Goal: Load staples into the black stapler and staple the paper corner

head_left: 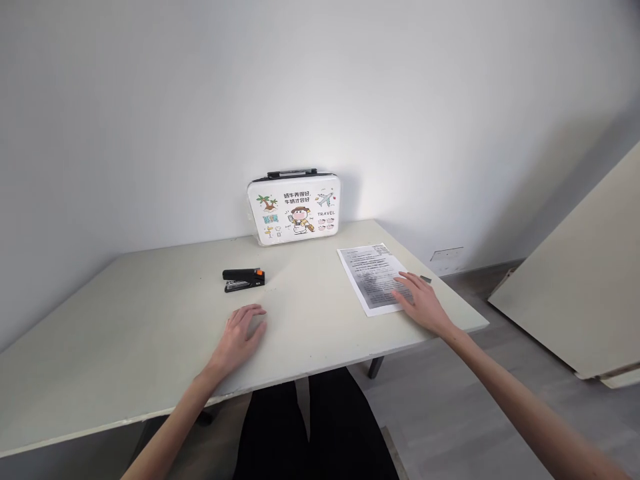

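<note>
My left hand [243, 338] rests on the pale table [305, 327], holding nothing, its fingers loosely bent and the thumb apart. Just beyond it lies a black stapler [243, 279] with an orange patch at its right end. On the right, my right hand [421, 303] lies over the lower right edge of a printed sheet of paper [373, 277], fingers spread and touching or just above it. A small dark object [426, 279] shows beside that hand; its kind cannot be made out.
A white case [300, 230] with cartoon prints and a black handle stands upright at the table's back, near the wall [200, 133]. To the right, past the table's edge, is a large pale panel [575, 293] above the grey floor [465, 407].
</note>
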Tool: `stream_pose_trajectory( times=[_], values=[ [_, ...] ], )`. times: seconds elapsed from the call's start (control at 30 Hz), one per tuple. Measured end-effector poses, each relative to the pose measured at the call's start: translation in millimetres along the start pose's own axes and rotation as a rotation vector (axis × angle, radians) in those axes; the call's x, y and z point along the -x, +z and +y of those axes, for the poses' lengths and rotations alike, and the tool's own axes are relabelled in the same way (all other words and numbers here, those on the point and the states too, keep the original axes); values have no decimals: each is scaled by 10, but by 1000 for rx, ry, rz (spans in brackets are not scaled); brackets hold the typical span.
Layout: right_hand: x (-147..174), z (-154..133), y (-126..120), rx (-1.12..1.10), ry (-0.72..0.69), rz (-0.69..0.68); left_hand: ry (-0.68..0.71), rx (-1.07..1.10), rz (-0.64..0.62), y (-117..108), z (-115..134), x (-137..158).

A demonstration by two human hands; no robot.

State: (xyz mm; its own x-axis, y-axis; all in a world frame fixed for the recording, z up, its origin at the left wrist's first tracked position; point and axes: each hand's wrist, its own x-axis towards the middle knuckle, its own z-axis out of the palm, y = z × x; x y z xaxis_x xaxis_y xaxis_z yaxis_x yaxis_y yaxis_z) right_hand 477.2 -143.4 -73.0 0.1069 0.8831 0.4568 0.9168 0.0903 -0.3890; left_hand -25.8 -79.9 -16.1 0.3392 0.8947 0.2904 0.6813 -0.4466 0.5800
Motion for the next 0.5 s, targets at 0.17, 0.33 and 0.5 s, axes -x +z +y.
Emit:
stream_pose_trajectory(
  times=[0.17,0.33,0.5],
  values=[
    [-64,-79,129,21,15,-143,-31,-259,-13,69,-251,-414],
    [-28,-144,121,26,47,-201,-30,-334,-14,60,-388,-640],
    [40,-272,112,29,43,-225,-26,-339,-45,72,-518,-760]
  ],
)
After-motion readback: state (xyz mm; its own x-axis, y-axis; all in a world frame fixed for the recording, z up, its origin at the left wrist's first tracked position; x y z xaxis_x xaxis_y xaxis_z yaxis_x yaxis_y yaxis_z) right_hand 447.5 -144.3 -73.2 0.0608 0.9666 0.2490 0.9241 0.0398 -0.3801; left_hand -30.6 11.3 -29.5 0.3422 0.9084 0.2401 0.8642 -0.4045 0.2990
